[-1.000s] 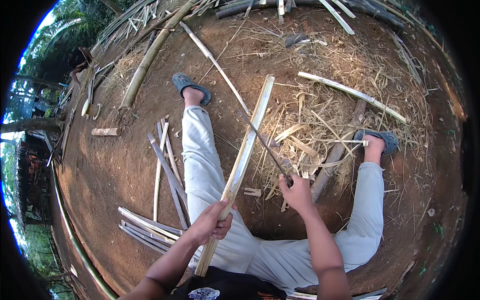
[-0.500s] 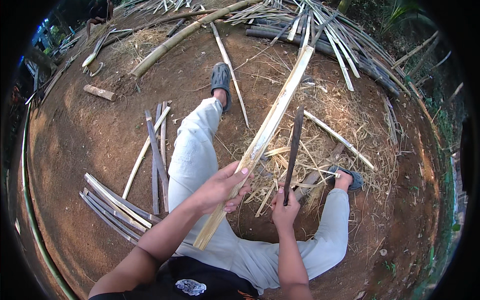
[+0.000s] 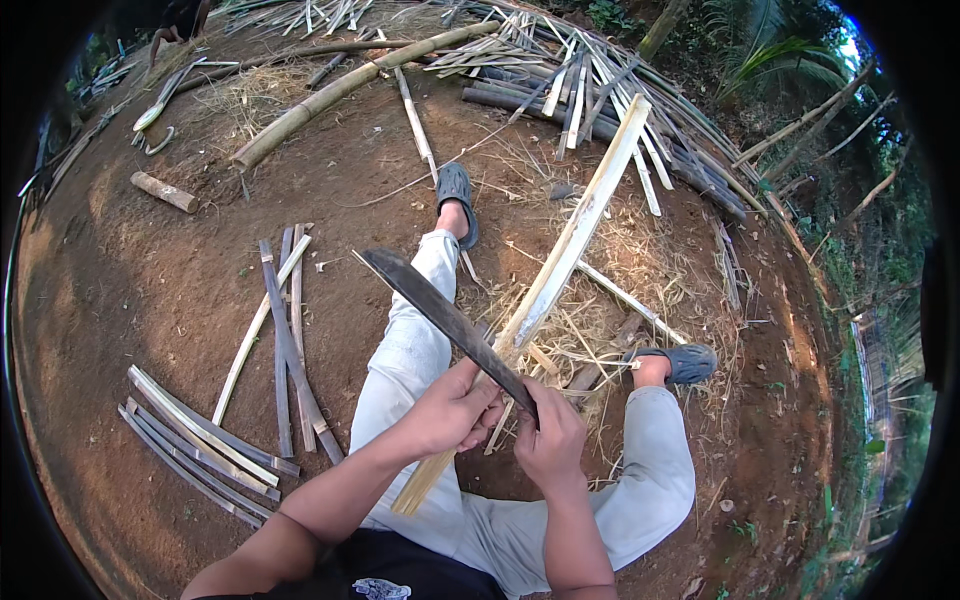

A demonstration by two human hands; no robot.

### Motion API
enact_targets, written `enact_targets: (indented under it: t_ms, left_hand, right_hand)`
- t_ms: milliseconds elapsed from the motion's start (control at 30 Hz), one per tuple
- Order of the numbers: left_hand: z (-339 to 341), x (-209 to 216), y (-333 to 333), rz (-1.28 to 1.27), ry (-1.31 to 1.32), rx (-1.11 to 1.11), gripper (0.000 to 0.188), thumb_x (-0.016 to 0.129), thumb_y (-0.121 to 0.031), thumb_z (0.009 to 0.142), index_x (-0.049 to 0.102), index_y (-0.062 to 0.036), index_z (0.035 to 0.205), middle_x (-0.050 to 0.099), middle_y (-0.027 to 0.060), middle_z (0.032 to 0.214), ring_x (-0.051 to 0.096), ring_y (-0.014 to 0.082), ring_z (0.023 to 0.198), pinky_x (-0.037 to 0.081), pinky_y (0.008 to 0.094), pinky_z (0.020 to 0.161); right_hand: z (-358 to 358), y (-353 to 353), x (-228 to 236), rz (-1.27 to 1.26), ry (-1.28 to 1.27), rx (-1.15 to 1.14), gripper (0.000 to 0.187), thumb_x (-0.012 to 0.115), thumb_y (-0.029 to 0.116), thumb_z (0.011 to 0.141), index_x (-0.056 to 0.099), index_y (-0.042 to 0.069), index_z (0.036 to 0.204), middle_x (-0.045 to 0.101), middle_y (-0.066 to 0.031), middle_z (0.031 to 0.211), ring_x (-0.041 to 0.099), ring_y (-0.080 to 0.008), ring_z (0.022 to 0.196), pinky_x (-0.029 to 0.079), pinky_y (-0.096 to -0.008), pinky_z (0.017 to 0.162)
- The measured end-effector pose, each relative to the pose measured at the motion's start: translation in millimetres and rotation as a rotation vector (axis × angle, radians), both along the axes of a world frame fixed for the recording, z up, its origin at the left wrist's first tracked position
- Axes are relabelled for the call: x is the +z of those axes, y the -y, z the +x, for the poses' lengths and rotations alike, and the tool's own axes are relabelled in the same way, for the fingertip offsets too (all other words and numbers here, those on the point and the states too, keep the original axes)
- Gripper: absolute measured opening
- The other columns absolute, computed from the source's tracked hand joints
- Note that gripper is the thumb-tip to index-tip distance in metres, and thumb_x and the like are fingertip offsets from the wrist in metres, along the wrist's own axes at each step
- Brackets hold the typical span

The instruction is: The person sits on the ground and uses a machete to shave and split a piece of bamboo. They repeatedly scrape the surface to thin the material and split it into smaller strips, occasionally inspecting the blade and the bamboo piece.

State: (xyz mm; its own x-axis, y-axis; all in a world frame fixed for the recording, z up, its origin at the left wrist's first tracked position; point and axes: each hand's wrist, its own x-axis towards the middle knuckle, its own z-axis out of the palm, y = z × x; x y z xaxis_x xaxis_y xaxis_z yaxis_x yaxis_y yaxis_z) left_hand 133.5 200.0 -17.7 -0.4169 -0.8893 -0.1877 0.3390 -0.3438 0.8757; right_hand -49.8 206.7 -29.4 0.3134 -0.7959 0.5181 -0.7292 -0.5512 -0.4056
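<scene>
head: right hand (image 3: 553, 437) holds blade (image 3: 440, 312); pale shirt print (image 3: 382, 589) unreadable

Reddish-brown bare earth (image 3: 170, 300) made up the ground. Across its far side lay a thick tan bamboo pole (image 3: 345, 100), slanting, with a short pale-brown cylindrical log (image 3: 164, 192) well apart from it toward the left. A big heap of dark round poles and pale split bamboo (image 3: 505, 100) filled the far middle and right, below green palm fronds (image 3: 780, 65). Curly straw-coloured shavings (image 3: 655, 260) littered the ground to the right, a narrow cream bamboo strip (image 3: 632, 303) lying across them. On the near left, a fan of grey and cream split strips (image 3: 205, 437) rested near several crossed grey and pale slats (image 3: 291, 345). Another person (image 3: 180, 18) showed partly at the upper left edge.
</scene>
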Motion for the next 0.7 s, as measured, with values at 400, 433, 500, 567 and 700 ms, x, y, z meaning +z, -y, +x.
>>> enact_targets:
  t_ms: [400,433,500,567,700]
  left_hand:
    - [16,24,-18,-0.031,-0.053,0.078,0.007,0.045,-0.011,0.102,0.04,-0.0073,0.105,0.047,0.0016,0.066,0.042,0.0084,0.044,0.033,0.0241,0.039]
    - [15,25,-19,-0.045,-0.075,0.111,0.007,0.045,-0.008,0.101,0.039,-0.0082,0.104,0.048,0.001,0.065,0.042,0.0082,0.044,0.033,0.0239,0.039]
    - [17,38,-26,-0.001,-0.045,0.084,0.006,0.047,-0.008,0.1,0.043,-0.0058,0.104,0.049,0.0022,0.065,0.042,0.0076,0.046,0.032,0.0234,0.04]
    - [15,41,-32,-0.006,-0.058,0.013,0.012,0.047,-0.01,0.103,0.049,-0.0014,0.094,0.049,0.0042,0.067,0.041,0.0079,0.047,0.032,0.024,0.041]
    - [7,15,-35,0.138,-0.077,-0.028,0.021,0.045,-0.017,0.104,0.053,-0.0005,0.093,0.051,0.0054,0.068,0.041,0.0083,0.047,0.032,0.0235,0.043]
  right_hand:
    - [43,25,77,-0.156,-0.226,-0.034,0.014,0.068,0.012,0.07,0.059,0.01,0.081,0.059,-0.0054,0.064,0.062,-0.0271,0.057,0.049,-0.038,0.056]
    - [43,28,82,-0.175,-0.223,-0.029,0.015,0.069,0.013,0.07,0.059,0.01,0.081,0.058,-0.0052,0.064,0.062,-0.0271,0.056,0.049,-0.0378,0.056]
    - [42,33,87,-0.204,-0.207,-0.009,0.015,0.07,0.014,0.071,0.06,0.01,0.082,0.058,-0.005,0.062,0.061,-0.0273,0.055,0.049,-0.0374,0.055]
    - [38,32,83,-0.181,-0.15,0.012,0.016,0.071,0.012,0.072,0.061,0.008,0.084,0.06,-0.0077,0.063,0.062,-0.0292,0.056,0.049,-0.0385,0.055]
    - [27,29,46,-0.068,-0.054,-0.006,0.019,0.072,0.012,0.071,0.062,0.006,0.087,0.061,-0.0094,0.066,0.063,-0.0314,0.059,0.049,-0.0411,0.056]
